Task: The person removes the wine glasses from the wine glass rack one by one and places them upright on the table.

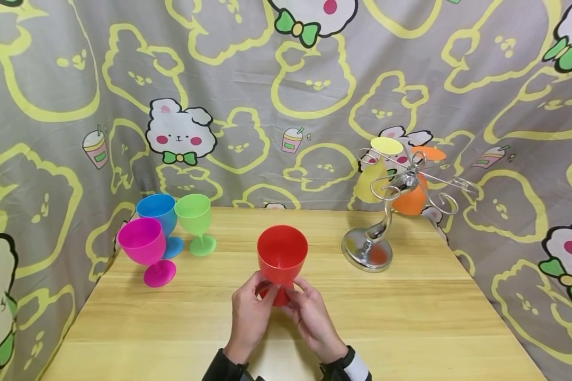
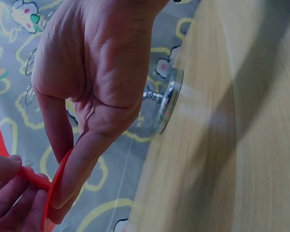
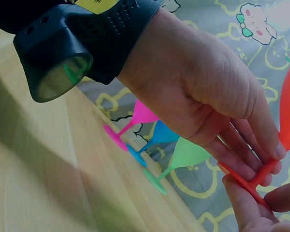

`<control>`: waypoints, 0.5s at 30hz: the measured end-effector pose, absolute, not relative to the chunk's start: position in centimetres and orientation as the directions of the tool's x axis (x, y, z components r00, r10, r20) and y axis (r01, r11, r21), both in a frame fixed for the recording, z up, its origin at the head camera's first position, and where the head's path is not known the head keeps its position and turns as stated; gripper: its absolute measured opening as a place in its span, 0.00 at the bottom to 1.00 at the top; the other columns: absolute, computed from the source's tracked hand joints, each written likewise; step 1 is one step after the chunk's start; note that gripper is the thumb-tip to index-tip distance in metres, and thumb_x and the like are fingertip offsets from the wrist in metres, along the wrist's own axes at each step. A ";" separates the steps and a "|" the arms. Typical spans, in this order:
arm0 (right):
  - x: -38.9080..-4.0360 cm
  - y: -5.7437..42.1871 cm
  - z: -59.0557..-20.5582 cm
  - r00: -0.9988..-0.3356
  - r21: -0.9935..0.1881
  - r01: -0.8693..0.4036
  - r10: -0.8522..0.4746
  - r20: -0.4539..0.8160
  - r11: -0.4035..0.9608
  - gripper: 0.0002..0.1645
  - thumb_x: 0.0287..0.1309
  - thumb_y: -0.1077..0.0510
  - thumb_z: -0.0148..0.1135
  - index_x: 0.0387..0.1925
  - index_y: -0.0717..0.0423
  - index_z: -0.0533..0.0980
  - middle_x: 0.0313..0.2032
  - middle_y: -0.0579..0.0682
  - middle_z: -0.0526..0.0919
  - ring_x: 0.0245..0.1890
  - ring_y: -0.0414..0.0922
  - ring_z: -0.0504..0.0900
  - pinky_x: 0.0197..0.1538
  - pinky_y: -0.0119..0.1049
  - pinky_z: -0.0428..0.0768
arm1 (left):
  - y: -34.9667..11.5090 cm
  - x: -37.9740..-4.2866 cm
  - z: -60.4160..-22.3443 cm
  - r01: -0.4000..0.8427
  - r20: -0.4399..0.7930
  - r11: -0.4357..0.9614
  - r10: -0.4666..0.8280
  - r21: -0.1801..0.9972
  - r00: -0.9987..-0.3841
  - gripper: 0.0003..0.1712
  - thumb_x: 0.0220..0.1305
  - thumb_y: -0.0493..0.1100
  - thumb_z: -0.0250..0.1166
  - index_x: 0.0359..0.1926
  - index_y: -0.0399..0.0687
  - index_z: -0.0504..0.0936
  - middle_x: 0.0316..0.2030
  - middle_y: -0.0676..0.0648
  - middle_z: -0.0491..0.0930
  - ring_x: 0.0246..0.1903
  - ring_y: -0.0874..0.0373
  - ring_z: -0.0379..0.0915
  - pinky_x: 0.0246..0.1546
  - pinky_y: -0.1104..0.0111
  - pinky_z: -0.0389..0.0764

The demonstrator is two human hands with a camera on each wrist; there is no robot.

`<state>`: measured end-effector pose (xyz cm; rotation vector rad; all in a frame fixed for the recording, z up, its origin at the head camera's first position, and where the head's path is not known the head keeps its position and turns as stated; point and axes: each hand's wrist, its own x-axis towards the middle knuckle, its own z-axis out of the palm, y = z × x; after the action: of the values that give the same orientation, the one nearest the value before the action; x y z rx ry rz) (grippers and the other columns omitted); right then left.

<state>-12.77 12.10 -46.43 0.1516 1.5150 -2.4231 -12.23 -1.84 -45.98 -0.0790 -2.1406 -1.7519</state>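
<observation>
A red plastic goblet (image 1: 282,248) stands roughly upright between both hands, raised above the table near its middle. My left hand (image 1: 250,313) pinches the goblet's round foot, which shows edge-on in the left wrist view. With thumb and fingers, my right hand (image 1: 314,323) holds the stem just below the bowl, as the right wrist view shows. Right of the hands, a silver metal goblet rack (image 1: 368,250) has curled wire arms on a round base. A yellow goblet (image 1: 372,182) and an orange goblet (image 1: 410,197) hang upside down from it.
At the left of the wooden table (image 1: 209,317) stand a pink goblet (image 1: 143,242), a blue goblet (image 1: 164,209) and a green goblet (image 1: 194,214), close together and upright. A grey patterned curtain (image 1: 248,69) encloses the back and sides.
</observation>
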 end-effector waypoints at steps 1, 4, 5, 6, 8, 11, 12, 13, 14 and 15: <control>-12.8 12.1 -46.4 -0.956 -0.865 0.289 -0.179 -0.234 -0.411 0.30 0.81 0.65 0.48 0.78 0.69 0.60 0.47 0.46 0.90 0.42 0.36 0.89 0.53 0.29 0.90 | -1.9 -12.2 -46.0 0.278 0.321 0.225 -0.189 0.934 -0.928 0.15 0.64 0.30 0.76 0.50 0.43 0.91 0.44 0.46 0.93 0.44 0.52 0.91 0.51 0.65 0.92; -12.8 12.0 -46.5 -0.956 -0.876 0.284 -0.185 -0.227 -0.390 0.29 0.80 0.65 0.49 0.77 0.69 0.61 0.44 0.46 0.91 0.42 0.36 0.90 0.53 0.30 0.90 | -2.0 -12.2 -46.0 0.295 0.338 0.223 -0.191 0.929 -0.921 0.15 0.63 0.29 0.76 0.50 0.43 0.91 0.43 0.46 0.93 0.43 0.52 0.91 0.50 0.65 0.92; -12.9 12.1 -46.4 -0.958 -0.886 0.276 -0.185 -0.221 -0.372 0.29 0.80 0.65 0.50 0.76 0.69 0.62 0.45 0.47 0.91 0.43 0.37 0.91 0.53 0.30 0.90 | -2.1 -12.2 -46.0 0.301 0.344 0.222 -0.191 0.927 -0.919 0.15 0.63 0.29 0.76 0.49 0.43 0.91 0.43 0.46 0.93 0.43 0.52 0.91 0.50 0.65 0.92; -13.0 12.2 -46.4 -0.960 -0.900 0.265 -0.180 -0.213 -0.345 0.29 0.80 0.65 0.51 0.76 0.69 0.62 0.47 0.49 0.92 0.43 0.37 0.91 0.53 0.30 0.90 | -2.2 -12.2 -46.0 0.309 0.353 0.224 -0.192 0.924 -0.916 0.15 0.63 0.28 0.76 0.49 0.42 0.90 0.43 0.46 0.93 0.43 0.52 0.91 0.49 0.64 0.92; -13.2 12.7 -46.2 -0.970 -0.937 0.221 -0.161 -0.182 -0.270 0.31 0.80 0.63 0.53 0.77 0.69 0.63 0.54 0.58 0.90 0.48 0.41 0.91 0.57 0.34 0.89 | -2.5 -12.4 -46.0 0.316 0.362 0.231 -0.197 0.920 -0.911 0.15 0.63 0.28 0.76 0.49 0.42 0.90 0.43 0.46 0.93 0.43 0.51 0.91 0.49 0.64 0.92; -13.7 14.1 -45.5 -0.987 -0.988 0.118 -0.119 -0.106 -0.096 0.33 0.80 0.61 0.57 0.79 0.67 0.63 0.69 0.67 0.80 0.62 0.52 0.88 0.65 0.41 0.87 | -3.7 -12.8 -45.8 0.314 0.368 0.250 -0.208 0.916 -0.906 0.15 0.64 0.27 0.74 0.50 0.41 0.90 0.45 0.44 0.93 0.44 0.49 0.91 0.49 0.64 0.92; -13.9 14.7 -45.3 -0.992 -0.997 0.072 -0.104 -0.070 -0.018 0.34 0.80 0.60 0.58 0.79 0.66 0.63 0.72 0.68 0.76 0.65 0.56 0.85 0.67 0.44 0.85 | -4.2 -13.0 -45.8 0.310 0.369 0.263 -0.216 0.914 -0.904 0.15 0.64 0.27 0.74 0.51 0.41 0.89 0.45 0.43 0.93 0.44 0.48 0.92 0.49 0.64 0.92; -14.1 15.3 -45.0 -0.995 -0.998 0.023 -0.094 -0.028 0.057 0.34 0.80 0.60 0.59 0.79 0.65 0.63 0.74 0.68 0.73 0.69 0.59 0.82 0.69 0.47 0.84 | -4.7 -13.2 -45.8 0.298 0.364 0.277 -0.225 0.913 -0.904 0.15 0.64 0.27 0.74 0.51 0.41 0.89 0.45 0.43 0.93 0.44 0.48 0.92 0.49 0.63 0.93; -14.3 15.9 -44.8 -0.996 -0.991 -0.026 -0.085 0.014 0.134 0.35 0.79 0.60 0.60 0.80 0.64 0.63 0.75 0.68 0.73 0.71 0.62 0.79 0.71 0.50 0.81 | -5.3 -13.4 -45.8 0.293 0.363 0.289 -0.231 0.911 -0.903 0.15 0.65 0.27 0.74 0.51 0.40 0.89 0.45 0.42 0.93 0.44 0.47 0.91 0.49 0.62 0.93; -14.5 16.5 -44.6 -0.995 -0.973 -0.078 -0.083 0.061 0.219 0.35 0.78 0.59 0.61 0.80 0.64 0.64 0.75 0.67 0.72 0.72 0.63 0.78 0.72 0.51 0.80 | -5.9 -13.6 -45.8 0.280 0.357 0.303 -0.240 0.911 -0.903 0.15 0.65 0.28 0.74 0.51 0.40 0.89 0.45 0.42 0.93 0.44 0.46 0.92 0.49 0.61 0.93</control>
<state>-14.47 16.54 -44.60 -0.1613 2.4494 -1.9546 -13.61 -5.95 -45.78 -0.0355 -2.1477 -1.6319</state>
